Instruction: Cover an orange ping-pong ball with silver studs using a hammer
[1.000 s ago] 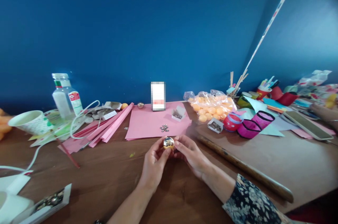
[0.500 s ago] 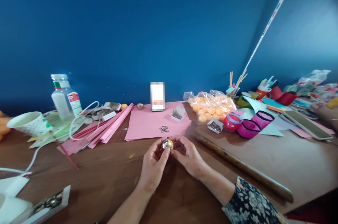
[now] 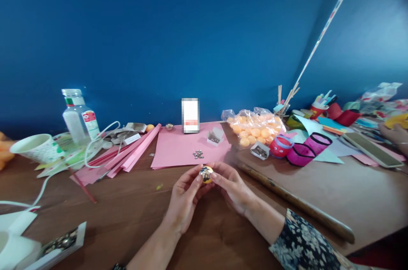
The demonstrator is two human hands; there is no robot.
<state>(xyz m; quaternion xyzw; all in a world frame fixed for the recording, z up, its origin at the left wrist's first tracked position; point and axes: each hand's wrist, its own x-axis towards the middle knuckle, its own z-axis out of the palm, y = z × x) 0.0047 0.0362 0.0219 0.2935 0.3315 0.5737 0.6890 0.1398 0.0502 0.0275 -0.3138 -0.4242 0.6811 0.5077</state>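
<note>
Between my two hands, over the brown table, is a small orange ball partly covered with shiny silver metal pieces. The fingers of my left hand are closed round its left side, thumb in front. From the right, my right hand also grips it, with the thumb pressed on its front. Just beyond the hands, a little heap of small silver metal bits lies on a pink paper sheet. An open white box with more bits stands on that sheet.
A clear bag of orange balls lies behind on the right, near a second small box. A wooden rod lies right of my arm. A paper cup and bottle stand left. Another person's hand is far right.
The ball has been turned in my fingers, and its silver side now faces more toward me. My right thumb has moved up onto its front. The far-right person's hand has moved.
</note>
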